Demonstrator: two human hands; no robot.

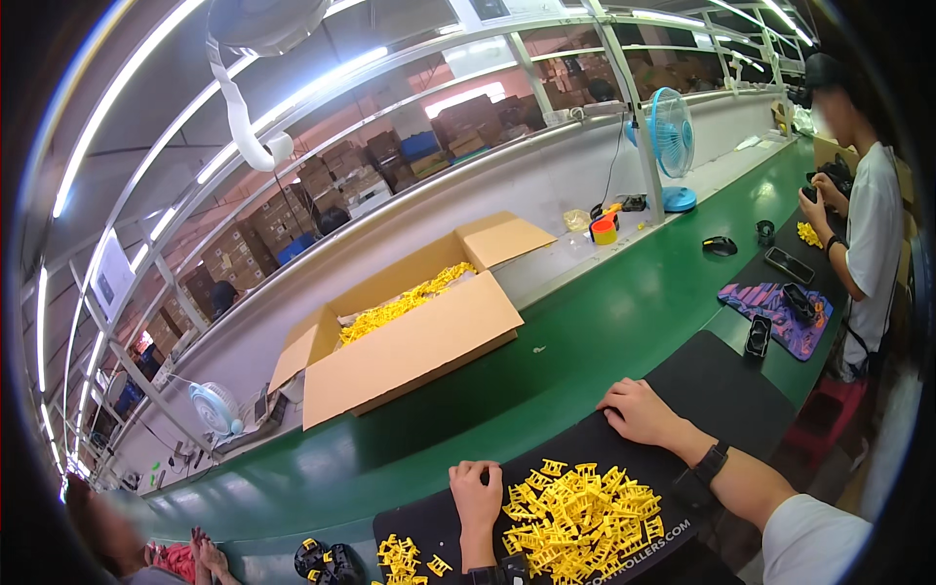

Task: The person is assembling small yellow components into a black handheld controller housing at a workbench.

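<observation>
My left hand [477, 499] rests on the black mat [721, 375], its fingers curled under; whatever they may hold is hidden. Just to its right lies a big heap of small yellow plastic frame-like parts [585, 517]. A smaller pile of the same yellow parts [400, 561] sits on its left side, with one loose piece close to the wrist. Beyond the heap, my right hand [639, 411] lies near the mat's far edge, palm down, fingers loosely bent and thumb apart, with nothing visible in it.
An open cardboard box [414, 361] of yellow parts stands across the green bench [604, 327]. Black housings [327, 563] lie at lower left, near another person's hands [207, 556]. At right a person [868, 214] handles a dark object. A blue fan [671, 136] and computer mouse [720, 246] stand beyond.
</observation>
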